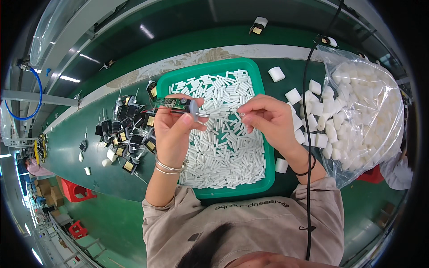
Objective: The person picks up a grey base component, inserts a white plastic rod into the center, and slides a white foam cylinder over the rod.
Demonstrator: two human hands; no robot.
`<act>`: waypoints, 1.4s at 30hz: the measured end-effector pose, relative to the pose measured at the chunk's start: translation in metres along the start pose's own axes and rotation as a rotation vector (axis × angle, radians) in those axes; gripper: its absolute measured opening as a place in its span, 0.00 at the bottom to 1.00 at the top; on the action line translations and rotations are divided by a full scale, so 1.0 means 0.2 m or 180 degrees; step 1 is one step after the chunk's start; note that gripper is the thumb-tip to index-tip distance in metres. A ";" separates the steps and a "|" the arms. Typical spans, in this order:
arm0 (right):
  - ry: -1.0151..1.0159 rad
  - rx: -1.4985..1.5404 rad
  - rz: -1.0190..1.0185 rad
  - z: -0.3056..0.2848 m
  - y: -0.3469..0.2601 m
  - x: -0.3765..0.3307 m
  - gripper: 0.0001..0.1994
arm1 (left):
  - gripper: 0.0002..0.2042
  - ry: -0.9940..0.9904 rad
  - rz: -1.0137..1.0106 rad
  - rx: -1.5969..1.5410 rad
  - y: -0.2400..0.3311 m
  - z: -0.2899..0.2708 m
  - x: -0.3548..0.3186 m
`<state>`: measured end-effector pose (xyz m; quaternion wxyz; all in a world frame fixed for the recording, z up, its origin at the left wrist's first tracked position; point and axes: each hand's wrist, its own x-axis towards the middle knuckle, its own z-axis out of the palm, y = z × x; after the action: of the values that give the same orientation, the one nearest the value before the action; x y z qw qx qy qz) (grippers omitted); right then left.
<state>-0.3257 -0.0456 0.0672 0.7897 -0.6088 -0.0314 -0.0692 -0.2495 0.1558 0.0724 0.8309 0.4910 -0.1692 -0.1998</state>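
Note:
My left hand [169, 134] is closed round a small electronic assembly [181, 104] with a green circuit board and a grey round end. A thin metal pin sticks out from that end toward the right. Just across from the pin, my right hand [270, 118] has thumb and forefinger pinched together, apart from it; what sits at those fingertips is too small to make out. Under both hands lies a green tray [268, 172] holding many short white tubes [223, 167].
Left of the tray is a heap of similar black assemblies [129, 127] with pins. To the right, white soft-looking cylinders [293, 96] spill from a clear plastic bag [380, 116]. A black cable [307, 187] hangs down across the right side. Beyond runs a dark green belt [201, 27].

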 end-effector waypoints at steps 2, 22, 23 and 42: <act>0.0015 -0.0159 0.0012 0.01 -0.01 -0.01 0.09 | 0.18 0.0109 0.0057 -0.0008 -0.02 0.02 0.01; 0.0202 -0.2521 -0.1160 0.07 0.00 -0.04 0.08 | 0.16 -0.0005 0.0365 0.1252 0.05 0.15 -0.07; 0.0157 -0.2494 -0.1173 0.08 -0.01 -0.04 0.08 | 0.16 0.0042 0.0381 0.1272 0.06 0.15 -0.09; -0.0236 -0.2856 -0.2903 0.09 -0.02 -0.06 0.11 | 0.14 0.0319 -0.0148 0.1038 0.02 0.16 -0.22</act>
<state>-0.3383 -0.0286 0.0739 0.3476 -0.8076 -0.2826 -0.3836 -0.3025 0.1553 0.0879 0.7429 0.6324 -0.1463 -0.1640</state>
